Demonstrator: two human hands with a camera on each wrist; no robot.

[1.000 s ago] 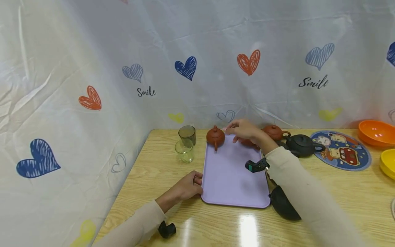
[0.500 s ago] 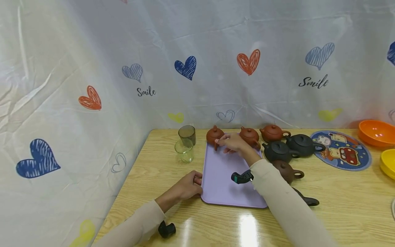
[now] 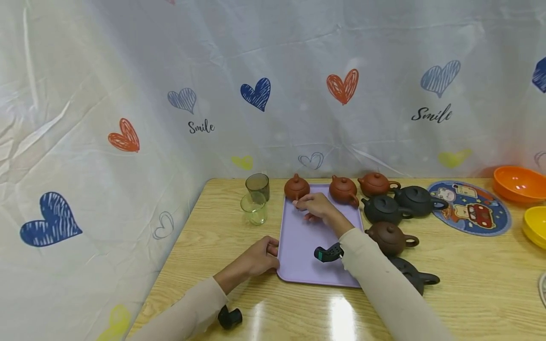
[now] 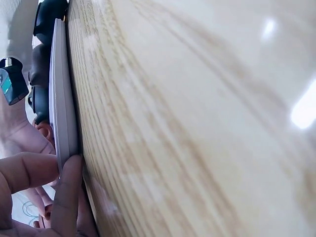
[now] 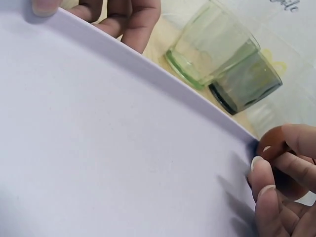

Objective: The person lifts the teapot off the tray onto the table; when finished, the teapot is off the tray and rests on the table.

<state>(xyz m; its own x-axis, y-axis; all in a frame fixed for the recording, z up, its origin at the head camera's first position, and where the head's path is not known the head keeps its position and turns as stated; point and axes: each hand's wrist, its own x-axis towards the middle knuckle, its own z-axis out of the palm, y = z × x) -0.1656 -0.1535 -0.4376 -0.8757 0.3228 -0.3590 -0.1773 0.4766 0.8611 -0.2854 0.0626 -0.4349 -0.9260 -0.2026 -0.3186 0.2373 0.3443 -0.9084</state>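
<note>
My left hand [image 3: 257, 257] grips the left edge of a light purple tray [image 3: 298, 241], with the thumb over the rim and fingers at its outer side. In the left wrist view, the tray's side [image 4: 63, 103] lies between thumb and finger. At the far left corner sits a reddish-brown clay teapot [image 3: 296, 186]. The thumb and index finger of my right hand [image 3: 317, 207] pinch that teapot's handle [image 5: 269, 144], which points towards me; its other fingers are loosely curled over the tray. A similar clay teapot [image 3: 343, 189] stands at the tray's far right corner.
A green glass [image 3: 254, 208] and a dark glass [image 3: 258, 185] stand left of the tray. Right of it are a red teapot [image 3: 375, 183], a brown teapot [image 3: 390, 238] and several black teapots [image 3: 384, 208]. Beyond lie a round mat [image 3: 471, 208], an orange bowl [image 3: 518, 183] and a yellow bowl [image 3: 537, 225].
My right hand has come left and nearer from the tray's far edge, and its fingers now meet the left teapot's handle. My left hand stays on the tray edge.
</note>
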